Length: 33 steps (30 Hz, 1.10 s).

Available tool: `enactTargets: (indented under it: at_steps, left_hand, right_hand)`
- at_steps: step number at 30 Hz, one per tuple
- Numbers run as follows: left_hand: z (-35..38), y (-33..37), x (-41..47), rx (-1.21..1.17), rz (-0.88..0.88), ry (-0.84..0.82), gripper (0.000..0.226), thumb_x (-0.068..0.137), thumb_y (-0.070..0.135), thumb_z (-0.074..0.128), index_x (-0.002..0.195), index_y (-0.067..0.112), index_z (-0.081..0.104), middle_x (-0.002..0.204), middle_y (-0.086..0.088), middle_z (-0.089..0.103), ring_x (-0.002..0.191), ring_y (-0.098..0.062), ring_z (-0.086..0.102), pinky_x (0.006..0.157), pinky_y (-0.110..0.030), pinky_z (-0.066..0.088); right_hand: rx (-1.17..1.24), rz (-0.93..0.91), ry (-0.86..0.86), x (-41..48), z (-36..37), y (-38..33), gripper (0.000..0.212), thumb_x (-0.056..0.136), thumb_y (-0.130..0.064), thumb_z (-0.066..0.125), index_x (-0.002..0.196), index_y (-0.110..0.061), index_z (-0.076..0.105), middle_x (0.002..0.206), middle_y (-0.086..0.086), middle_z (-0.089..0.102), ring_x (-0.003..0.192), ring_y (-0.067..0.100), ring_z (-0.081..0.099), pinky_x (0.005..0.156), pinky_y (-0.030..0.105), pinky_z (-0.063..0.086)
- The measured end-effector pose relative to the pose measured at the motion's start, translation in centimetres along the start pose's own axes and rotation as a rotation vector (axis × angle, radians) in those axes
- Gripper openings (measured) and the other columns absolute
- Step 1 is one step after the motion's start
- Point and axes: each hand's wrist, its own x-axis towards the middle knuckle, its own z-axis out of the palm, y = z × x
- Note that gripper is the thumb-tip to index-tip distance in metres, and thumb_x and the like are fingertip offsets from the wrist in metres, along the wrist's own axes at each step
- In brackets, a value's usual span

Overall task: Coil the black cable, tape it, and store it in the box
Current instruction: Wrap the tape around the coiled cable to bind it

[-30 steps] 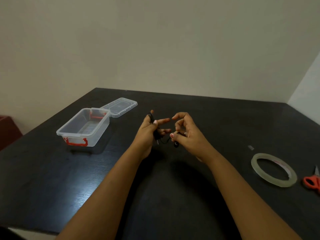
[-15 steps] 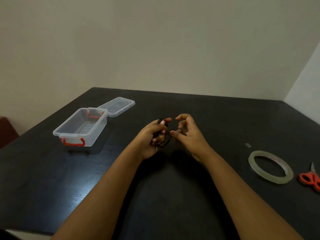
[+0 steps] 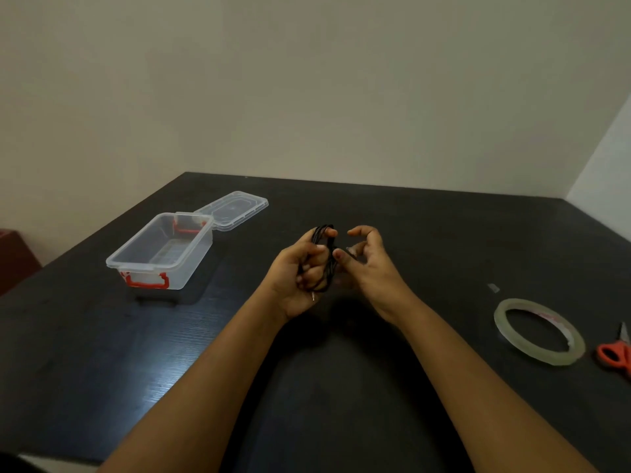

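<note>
Vs 1 s ago the loose strand that ran btw the hands is gone: the thin black cable (image 3: 326,257) is now gathered into a tight bundle of loops, & the left hand (image 3: 297,271), splayed then, has curled round it. Its fingers (image 3: 330,231) grip the bundle & hold it upright above the dark wood-grain worktop (image 3: 341,377), not resting on it, prob so the loops can't spring apart before tape goes on. A small metal plug tip (image 3: 313,296) pokes out at the bundle's bottom. The right hand (image 3: 370,268) sits just beside, thumb tip against the loops, other fingers curled; can't tell if they pinch the cable's other end or hold nothing. Coiling looks about done, taping not started. A clear tape roll (image 3: 543,357) lies flat to the right, well apart from the hands, w/ red-handled scissors (image 3: 614,356) just beyond at the frame edge & a small tape scrap (image 3: 493,287) near. A clear plastic box w/ red latches (image 3: 191,268) stands open to the left, its clear lid (image 3: 232,209) behind, touching the far rim. Main snag, I'd judge, isn't an object: one hand must mind the bundle while the other fetches tape.
</note>
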Motion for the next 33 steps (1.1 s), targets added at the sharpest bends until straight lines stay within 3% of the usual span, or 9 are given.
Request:
enactTargets:
  at_steps: [2,4,11,16,20,23,29,33]
  left_hand:
    - [0.0,0.0,0.0,-0.008,-0.004,-0.003,0.021,0.086,0.009,0.039,0.098,0.011,0.057,0.045,0.009,0.033,0.028,0.000,0.026,0.029,-0.013,0.018]
    - [0.2,-0.1,-0.1,-0.011,-0.012,0.001,0.021,0.087,0.011,0.040,0.097,0.012,0.058,0.045,0.009,0.032,0.028,-0.001,0.025,0.029,-0.013,0.018]
    - [0.7,-0.1,-0.3,-0.020,0.011,0.028,0.020,0.087,0.011,0.039,0.095,0.012,0.058,0.044,0.008,0.031,0.028,-0.001,0.024,0.030,-0.013,0.017]
    - [0.6,-0.2,0.0,-0.039,0.055,0.075,0.027,0.093,0.006,0.033,0.101,0.011,0.058,0.045,0.007,0.032,0.030,-0.001,0.025,0.032,-0.012,0.019]
    - [0.4,-0.4,0.0,-0.022,0.057,0.084,0.027,0.097,0.018,0.037,0.110,0.013,0.060,0.048,0.006,0.037,0.032,-0.001,0.028,0.035,-0.012,0.021]
    - [0.4,-0.6,0.1,0.006,0.026,0.076,0.033,0.098,0.029,0.038,0.117,0.017,0.061,0.056,0.003,0.048,0.035,-0.002,0.031,0.038,-0.012,0.023]
    - [0.7,-0.8,0.1,0.073,-0.019,0.075,0.036,0.100,0.023,0.033,0.130,0.014,0.052,0.071,-0.002,0.058,0.038,-0.002,0.033,0.041,-0.014,0.027]
    - [0.4,-0.9,0.4,0.101,-0.049,0.125,0.036,0.102,0.025,0.030,0.129,0.013,0.051,0.078,-0.004,0.065,0.038,-0.004,0.035,0.040,-0.015,0.029]
  right_hand:
    - [-0.046,0.038,0.016,-0.1,-0.1,-0.3,0.033,0.090,-0.017,0.063,0.110,-0.032,0.041,0.086,0.003,0.039,0.065,0.010,0.047,0.049,0.019,0.045]
    - [-0.027,0.074,0.020,-0.1,-0.2,-0.5,0.038,0.089,-0.017,0.064,0.115,-0.031,0.039,0.088,0.005,0.040,0.062,0.009,0.045,0.046,0.017,0.040]
    - [0.146,0.068,0.019,-0.1,0.1,-0.6,0.044,0.088,-0.004,0.062,0.116,-0.032,0.043,0.091,0.007,0.048,0.081,0.015,0.056,0.067,0.024,0.051]
    - [0.248,0.037,0.065,-0.4,0.6,-1.1,0.052,0.088,0.003,0.059,0.123,-0.031,0.040,0.113,0.011,0.045,0.097,0.020,0.061,0.073,0.026,0.056]
    - [0.236,0.014,0.086,-0.4,0.7,-1.0,0.054,0.087,0.002,0.062,0.122,-0.033,0.041,0.117,0.010,0.044,0.103,0.024,0.062,0.082,0.032,0.057]
    - [0.199,0.020,0.149,-0.4,0.3,-0.8,0.055,0.084,0.001,0.066,0.123,-0.031,0.041,0.110,0.007,0.044,0.100,0.022,0.063,0.082,0.032,0.057]
    - [0.020,0.133,0.188,0.0,-0.6,-0.1,0.059,0.076,-0.013,0.077,0.122,-0.029,0.042,0.098,0.006,0.046,0.083,0.015,0.057,0.073,0.028,0.049]
    - [0.079,0.172,0.099,0.2,-1.2,-0.5,0.058,0.078,-0.011,0.075,0.122,-0.028,0.042,0.110,0.013,0.053,0.097,0.023,0.063,0.077,0.029,0.055]
